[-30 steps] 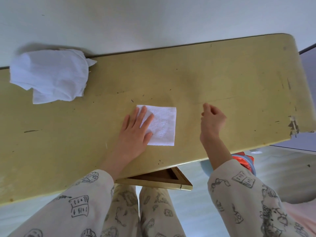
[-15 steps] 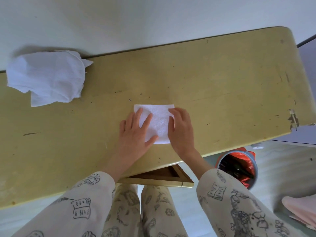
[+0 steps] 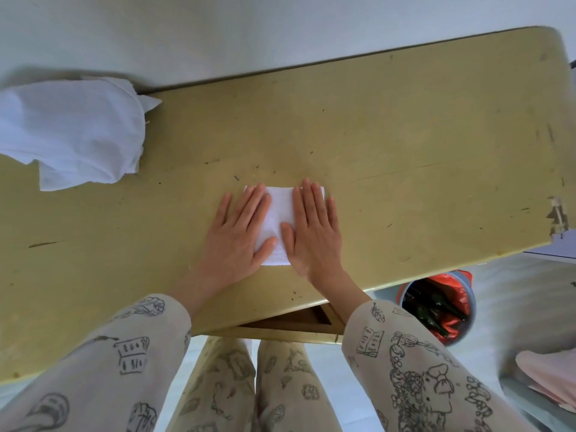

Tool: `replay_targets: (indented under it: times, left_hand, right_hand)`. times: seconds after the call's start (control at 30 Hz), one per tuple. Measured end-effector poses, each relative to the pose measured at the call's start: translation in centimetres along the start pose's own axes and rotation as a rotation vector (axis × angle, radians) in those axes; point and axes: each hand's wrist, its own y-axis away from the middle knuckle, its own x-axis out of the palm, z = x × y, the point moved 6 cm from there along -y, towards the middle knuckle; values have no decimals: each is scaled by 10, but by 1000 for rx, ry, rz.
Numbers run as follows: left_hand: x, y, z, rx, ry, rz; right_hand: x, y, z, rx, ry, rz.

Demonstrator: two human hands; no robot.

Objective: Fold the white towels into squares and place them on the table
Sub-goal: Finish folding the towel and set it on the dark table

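Folded white towel (image 3: 279,219) flat on the yellow bench (image 3: 405,135), close to the near edge, about midway along it. Left hand (image 3: 238,233) palm down on the towel's left part, fingers straight and slightly spread, little finger off the cloth on bare bench, thumb lying across the towel's near portion. Right hand (image 3: 314,229) palm down on the towel's right part, fingers straight and close together, fingertips reaching the towel's far edge. Both grips wide and flat, pressing, nothing held or pinched. Strip of towel visible between the two hands, plus a near corner showing below the thumbs. Crumpled white cloth pile (image 3: 73,132) at the far left corner of the bench, against the wall, well apart from the hands. Chipped patch (image 3: 558,218) at the right edge of the bench. Printed sleeves (image 3: 405,353) and trouser legs at bottom. Bin with red liner (image 3: 439,307) on the floor below the near right edge. Open drawer (image 3: 290,322) under the near edge, between the arms.
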Motion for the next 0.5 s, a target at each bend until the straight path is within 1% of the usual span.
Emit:
replay_targets:
  times: [0.33, 0.4, 0.43, 0.5]
  left_hand:
    - [-1, -1, -1, -8, -9, 31]
    - [-4, 1, -4, -35, 10, 19]
    - [-7, 3, -6, -57, 31, 11]
    - [-11, 11, -9, -99, 86, -7]
  right_hand:
    - [-4, -2, 2, 32, 39, 97]
    - [-11, 2, -1, 51, -35, 90]
    - [-16, 6, -4, 84, -123, 70]
    - [-29, 20, -12, 209, -352, 23]
